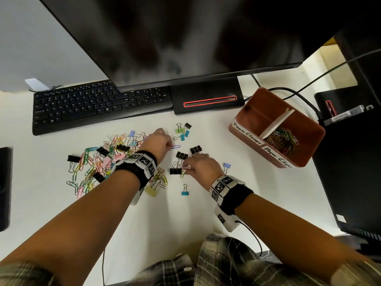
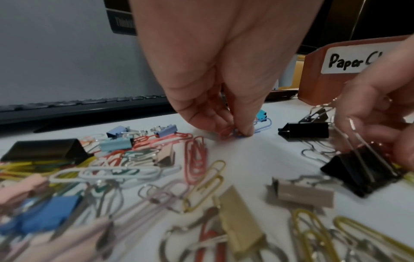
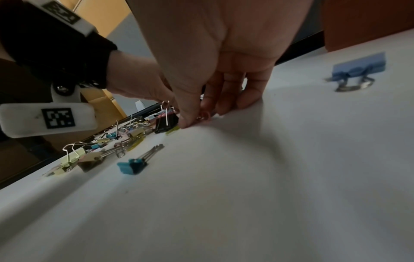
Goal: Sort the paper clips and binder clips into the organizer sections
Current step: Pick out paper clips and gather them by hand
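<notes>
White desk (image 1: 206,203) beneath a dark monitor (image 1: 185,38) and black keyboard (image 1: 99,104) carries a loose scatter of coloured paper clips (image 1: 90,162) and binder clips to the left of a brown two-section organizer (image 1: 309,139), whose front wall bears handwritten labels reading "Paper Clamps" and "Paper Clips". Sorted paper clips (image 1: 282,139) already fill the organizer's nearer section; the section behind the white divider looks bare.

Left of the organizer, the person's left hand (image 1: 158,141) reaches down at the far edge of the scatter, thumb and fingertips (image 2: 245,130) closed in a pinch on a purple-blue paper clip (image 1: 175,146) that lies on the desk, with a red clip caught under the same fingers in the left wrist view. Nearer the organizer, the right hand (image 1: 201,165) curls its thumb and fingers down onto a pink paper clip (image 1: 186,168) just beside a black binder clip (image 1: 175,171), pinching it against the surface. More black binder clips (image 1: 195,150) sit between the two hands, and a small blue binder clip (image 1: 226,167) lies between the right hand and the organizer.
</notes>
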### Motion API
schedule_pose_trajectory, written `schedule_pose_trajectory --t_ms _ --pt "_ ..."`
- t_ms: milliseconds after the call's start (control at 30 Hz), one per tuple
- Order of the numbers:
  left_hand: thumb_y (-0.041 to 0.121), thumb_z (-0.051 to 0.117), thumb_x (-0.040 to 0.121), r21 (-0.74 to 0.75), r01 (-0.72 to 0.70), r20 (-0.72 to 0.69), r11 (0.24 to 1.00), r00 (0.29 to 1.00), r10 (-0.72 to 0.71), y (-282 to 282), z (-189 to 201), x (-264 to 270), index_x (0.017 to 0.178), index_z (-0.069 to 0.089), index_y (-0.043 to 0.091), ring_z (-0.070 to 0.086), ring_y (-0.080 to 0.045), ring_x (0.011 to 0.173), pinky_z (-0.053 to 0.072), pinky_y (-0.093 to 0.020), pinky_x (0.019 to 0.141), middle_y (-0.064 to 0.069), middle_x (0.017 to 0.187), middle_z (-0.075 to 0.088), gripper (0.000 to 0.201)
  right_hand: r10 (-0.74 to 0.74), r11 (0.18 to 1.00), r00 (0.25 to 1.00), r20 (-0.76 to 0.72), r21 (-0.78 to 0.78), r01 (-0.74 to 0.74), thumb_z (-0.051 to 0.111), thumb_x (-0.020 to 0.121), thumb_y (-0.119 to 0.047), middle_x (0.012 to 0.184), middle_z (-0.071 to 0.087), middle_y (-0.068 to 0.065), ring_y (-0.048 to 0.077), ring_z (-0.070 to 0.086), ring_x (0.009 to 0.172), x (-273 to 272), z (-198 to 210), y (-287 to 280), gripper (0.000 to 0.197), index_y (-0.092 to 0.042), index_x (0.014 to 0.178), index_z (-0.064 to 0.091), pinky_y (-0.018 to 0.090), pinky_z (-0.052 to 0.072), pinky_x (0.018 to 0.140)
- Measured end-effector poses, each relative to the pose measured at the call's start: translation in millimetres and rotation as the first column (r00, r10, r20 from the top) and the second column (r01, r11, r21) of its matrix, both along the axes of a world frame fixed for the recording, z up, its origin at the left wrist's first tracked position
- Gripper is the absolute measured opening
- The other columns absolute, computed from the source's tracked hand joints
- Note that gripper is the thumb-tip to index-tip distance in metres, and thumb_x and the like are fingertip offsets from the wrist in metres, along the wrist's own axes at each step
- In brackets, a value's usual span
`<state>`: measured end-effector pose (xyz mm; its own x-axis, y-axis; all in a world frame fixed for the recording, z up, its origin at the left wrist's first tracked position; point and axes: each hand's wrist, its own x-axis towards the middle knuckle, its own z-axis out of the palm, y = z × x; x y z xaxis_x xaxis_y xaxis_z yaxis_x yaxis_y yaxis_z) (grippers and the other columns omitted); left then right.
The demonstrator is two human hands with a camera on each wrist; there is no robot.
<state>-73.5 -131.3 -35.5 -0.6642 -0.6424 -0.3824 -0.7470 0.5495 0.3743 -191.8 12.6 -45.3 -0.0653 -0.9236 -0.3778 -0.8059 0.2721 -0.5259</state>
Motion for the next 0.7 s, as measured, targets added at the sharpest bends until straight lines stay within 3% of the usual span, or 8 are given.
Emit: schedule_pose_trajectory --t_ms 133,300,433,567,700 --pt "0.013 0.058 0.087 0.000 0.034 0.016 0.999 0.999 -0.034 -3.3 -1.5 3.8 0.092 0.065 0.006 0.056 -0.030 0.090 0.043 -0.032 0.080 -0.012 0.100 0.054 0.011 0.014 1.000 1.000 -0.003 -0.002 -0.014 0.054 0.091 -0.027 0.105 0.059 0.007 0.028 0.055 0.101 0.5 -1.7 -2.9 0.021 -0.016 0.104 0.065 0.038 0.047 0.080" --pt "0.012 0.055 0.088 -0.032 -0.034 -0.035 0.999 0.999 0.033 -1.7 -4.5 15.6 0.092 0.063 0.009 0.056 -0.030 0.086 0.043 -0.032 0.076 -0.012 0.091 0.059 0.009 0.021 1.000 1.000 0.019 0.019 -0.022 0.053 0.092 -0.022 0.108 0.057 0.006 0.024 0.052 0.105 1.3 -1.4 -5.6 0.019 -0.012 0.101 0.066 0.037 0.048 0.082" --pt "0.010 0.053 0.090 0.002 -0.074 -0.053 0.997 0.996 0.074 2.1 -3.4 19.2 0.109 0.057 0.008 0.058 -0.029 0.092 0.046 -0.034 0.082 -0.012 0.098 0.064 0.019 0.014 0.999 0.998 0.062 0.050 -0.017 0.056 0.090 -0.019 0.107 0.061 0.008 0.024 0.053 0.103 -0.5 -0.7 -7.5 0.017 -0.011 0.102 0.064 0.032 0.045 0.084" --pt "0.009 0.053 0.090 0.008 -0.126 -0.137 0.992 0.983 0.126 0.0 10.2 34.4 0.098 0.064 0.009 0.060 -0.026 0.088 0.047 -0.035 0.086 -0.012 0.096 0.066 0.014 0.007 0.998 0.993 0.117 0.062 -0.014 0.058 0.089 -0.017 0.105 0.064 0.007 0.021 0.056 0.099 -11.1 0.1 -1.8 0.021 -0.012 0.109 0.063 0.027 0.042 0.086" --pt "0.012 0.057 0.089 -0.039 -0.256 -0.260 0.966 0.936 0.238 -1.1 31.3 69.9 0.099 0.066 0.010 0.056 -0.014 0.077 0.043 -0.017 0.072 -0.001 0.093 0.064 0.013 0.142 0.989 0.979 0.146 0.016 -0.146 0.058 0.089 -0.017 0.105 0.063 0.009 0.023 0.056 0.102 -6.5 5.2 1.9 0.026 -0.013 0.114 0.063 0.029 0.041 0.087"
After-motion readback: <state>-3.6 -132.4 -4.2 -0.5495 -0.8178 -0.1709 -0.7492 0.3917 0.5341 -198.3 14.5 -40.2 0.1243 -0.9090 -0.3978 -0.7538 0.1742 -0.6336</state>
